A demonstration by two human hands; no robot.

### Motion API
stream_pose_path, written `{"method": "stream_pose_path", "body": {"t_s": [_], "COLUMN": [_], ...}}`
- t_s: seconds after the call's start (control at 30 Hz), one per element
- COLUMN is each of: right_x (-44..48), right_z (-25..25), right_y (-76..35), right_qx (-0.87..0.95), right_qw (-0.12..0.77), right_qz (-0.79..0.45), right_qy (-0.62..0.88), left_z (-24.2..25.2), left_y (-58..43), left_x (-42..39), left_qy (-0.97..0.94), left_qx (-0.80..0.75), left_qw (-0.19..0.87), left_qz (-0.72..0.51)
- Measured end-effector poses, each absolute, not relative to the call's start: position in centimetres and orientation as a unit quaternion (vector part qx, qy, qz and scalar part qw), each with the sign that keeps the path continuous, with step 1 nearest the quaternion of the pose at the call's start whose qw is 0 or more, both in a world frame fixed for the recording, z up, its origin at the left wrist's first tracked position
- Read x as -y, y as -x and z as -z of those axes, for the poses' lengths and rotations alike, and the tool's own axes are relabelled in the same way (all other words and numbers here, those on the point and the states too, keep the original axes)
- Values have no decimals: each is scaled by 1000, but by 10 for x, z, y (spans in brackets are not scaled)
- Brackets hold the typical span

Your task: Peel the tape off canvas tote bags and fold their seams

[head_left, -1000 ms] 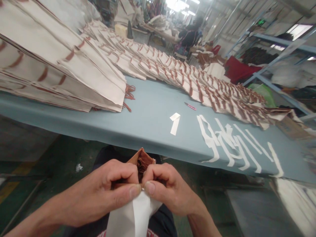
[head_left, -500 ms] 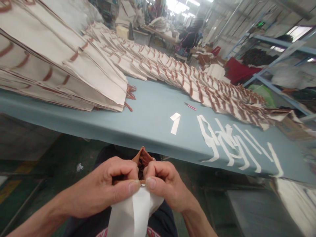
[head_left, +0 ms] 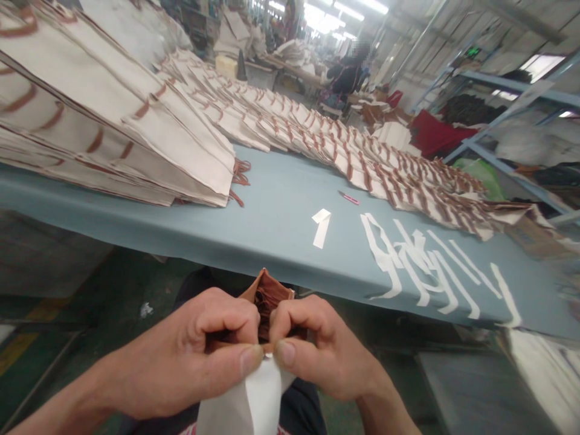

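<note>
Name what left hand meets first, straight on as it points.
The left hand would likely meet the right hand first, across a narrow gap at the cream fabric both pinch; depth unclear.

the hands (head_left: 222, 347) hide from us much of the brown rim (head_left: 268, 348) they pinch
the pale piece (head_left: 260, 405) runs past the bottom edge, so we miss its lower end; the nearer cream stack (head_left: 181, 142) is cut off at the left, and the distant person (head_left: 342, 80) is too blurred for us to tell what they handle.

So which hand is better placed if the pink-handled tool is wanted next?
Probably the right hand: the tool lies nearer it than the left hand, though both hold pale fabric.
</note>
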State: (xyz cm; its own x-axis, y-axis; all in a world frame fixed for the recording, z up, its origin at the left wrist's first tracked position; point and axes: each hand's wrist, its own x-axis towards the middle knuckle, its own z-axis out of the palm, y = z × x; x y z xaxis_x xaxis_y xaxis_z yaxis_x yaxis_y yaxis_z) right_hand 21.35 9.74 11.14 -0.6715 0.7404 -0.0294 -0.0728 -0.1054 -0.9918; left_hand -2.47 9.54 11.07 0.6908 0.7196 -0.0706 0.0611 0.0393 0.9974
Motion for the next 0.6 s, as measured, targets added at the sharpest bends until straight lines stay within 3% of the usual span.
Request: {"method": "stream_pose_path", "body": {"t_s": [0.2,0.6], "right_x": [-110,-97], "right_z": [-143,-108], "right_y": [-215,-215], "right_qx": [645,809], "right_qw": [201,284], "right_qz": [-685,-451], "right_qy": [272,249], "left_z": [-125,-108], "left_y": [20,33], "left_x": [-101,-100], "left_qy": [-653,-703], "left_qx": [-307,-314], "left_qw": [661,595], "left_qz": [-207,-232]}}
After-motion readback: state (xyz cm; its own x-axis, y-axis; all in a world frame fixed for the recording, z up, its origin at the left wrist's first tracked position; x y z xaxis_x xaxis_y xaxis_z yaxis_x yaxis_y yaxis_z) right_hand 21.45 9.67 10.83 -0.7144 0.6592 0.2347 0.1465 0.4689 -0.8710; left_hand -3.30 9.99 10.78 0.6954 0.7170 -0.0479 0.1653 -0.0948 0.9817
